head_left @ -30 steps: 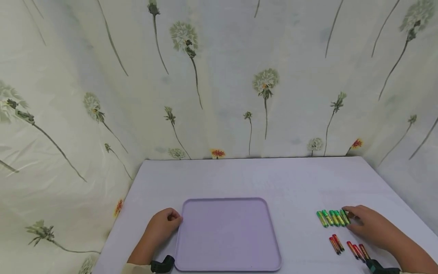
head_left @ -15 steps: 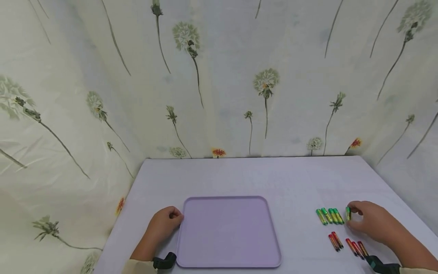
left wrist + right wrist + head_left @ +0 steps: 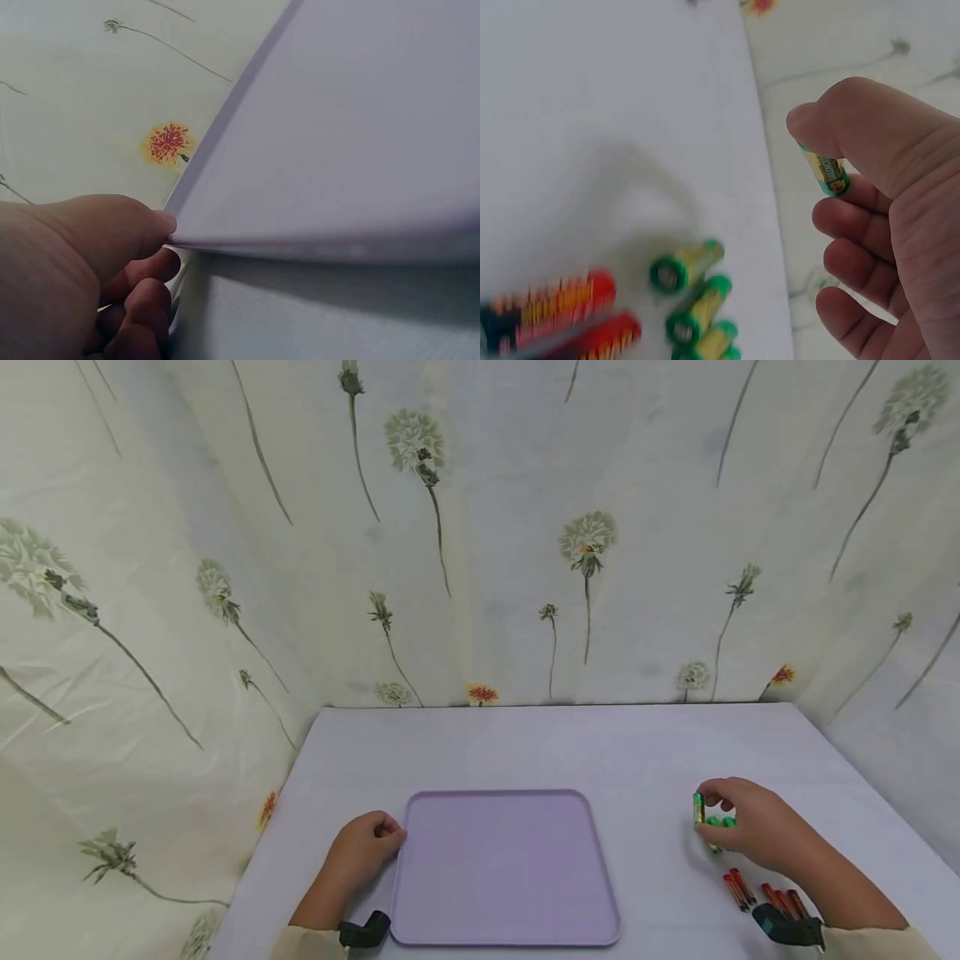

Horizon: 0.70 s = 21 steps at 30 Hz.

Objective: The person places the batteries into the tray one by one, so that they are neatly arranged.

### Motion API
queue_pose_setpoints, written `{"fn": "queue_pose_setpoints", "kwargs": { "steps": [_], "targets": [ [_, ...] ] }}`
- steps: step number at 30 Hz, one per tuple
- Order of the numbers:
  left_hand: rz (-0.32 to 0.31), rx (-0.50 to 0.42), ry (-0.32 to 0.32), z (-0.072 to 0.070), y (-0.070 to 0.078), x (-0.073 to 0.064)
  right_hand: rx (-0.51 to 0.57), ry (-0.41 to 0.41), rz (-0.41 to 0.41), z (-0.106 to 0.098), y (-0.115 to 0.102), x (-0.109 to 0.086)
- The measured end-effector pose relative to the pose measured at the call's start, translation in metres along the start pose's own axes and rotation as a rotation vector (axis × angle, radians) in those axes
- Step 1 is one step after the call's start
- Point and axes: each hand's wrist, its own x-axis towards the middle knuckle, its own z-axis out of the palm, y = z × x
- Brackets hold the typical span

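At the left rim of a lilac rectangular tray (image 3: pixel 510 868), my left hand (image 3: pixel 363 852) pinches the edge; in the left wrist view the thumb lies over the rim of the tray (image 3: pixel 337 135), with curled fingers below. My right hand (image 3: pixel 765 827) holds one green-and-yellow battery (image 3: pixel 699 808) between thumb and fingertips, above the row of green batteries. The right wrist view shows this battery (image 3: pixel 826 169) partly covered by the thumb. Several green batteries (image 3: pixel 701 307) lie on the table, mostly hidden by the hand in the head view.
Red-and-black batteries (image 3: pixel 738 889) lie in two groups nearer the front, partly behind the right wrist's camera (image 3: pixel 786 928). A white table (image 3: pixel 555 747) bears everything. Flower-patterned cloth (image 3: pixel 495 543) hangs behind the table and along its sides.
My right hand has picked the rightmost green battery from the row and carried it left, over the remaining ones. The left hand has stayed at the tray's edge.
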Motion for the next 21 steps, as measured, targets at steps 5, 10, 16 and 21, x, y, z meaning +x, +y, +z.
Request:
{"fn": "queue_pose_setpoints", "kwargs": {
  "steps": [5, 10, 16, 21],
  "targets": [
    [-0.001, 0.005, -0.009, -0.001, 0.001, 0.0, 0.031, 0.018, -0.073, 0.007, -0.026, 0.008],
    [0.003, 0.021, 0.0, -0.001, 0.002, 0.0, 0.071, 0.027, -0.109, 0.02, -0.043, 0.018],
    [0.004, 0.035, 0.008, 0.0, 0.003, 0.001, 0.12, 0.057, -0.14, 0.037, -0.068, 0.03],
    [0.022, 0.029, 0.004, 0.0, 0.003, -0.002, 0.153, 0.047, -0.164, 0.046, -0.09, 0.039]
  ]
}}
